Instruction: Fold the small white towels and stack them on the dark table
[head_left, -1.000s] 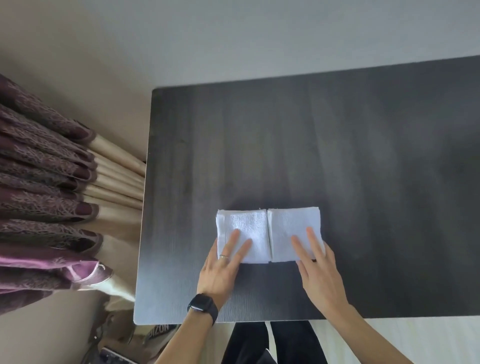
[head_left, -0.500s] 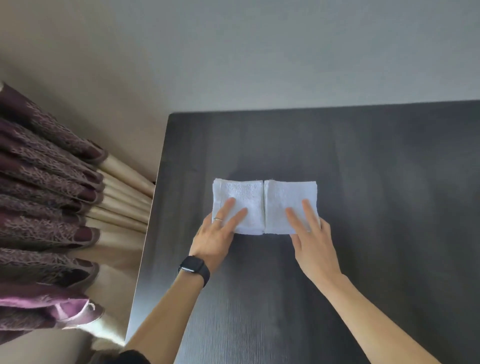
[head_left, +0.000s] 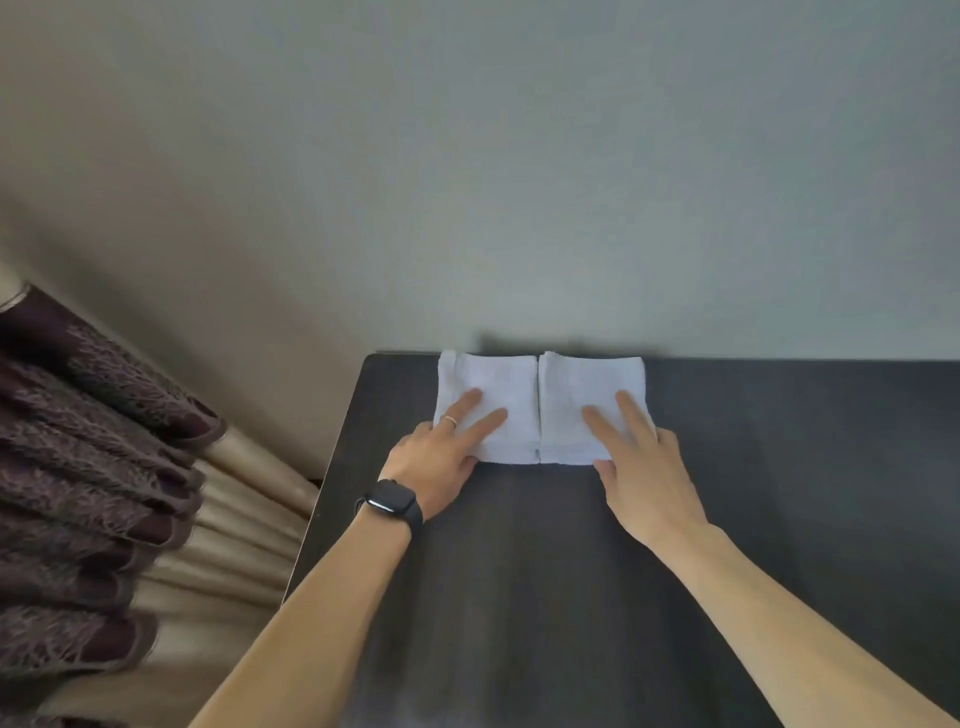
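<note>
Towels, small white folded terry: left towel (head_left: 498, 384) and right towel (head_left: 587, 379) touch side by side at far edge of dark counter (head_left: 519, 571). I see left hand (head_left: 441, 457) and right hand (head_left: 639, 467) flat, fingers straight, one pressing each. Row runs left-right; each hand nearest its own.

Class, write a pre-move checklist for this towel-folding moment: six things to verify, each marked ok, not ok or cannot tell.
1. Left hand fingers flat on the left folded white terry towel: ok.
2. Right hand fingers flat on the right folded white terry towel: ok.
3. Near edges of both towels level, inner edges touching: ok.
4. Both fully on the dark wood-grain table, at its far edge: ok.
5. Towels stacked: not ok, side by side.
6. Two separate towels or one creased: cannot tell.
</note>
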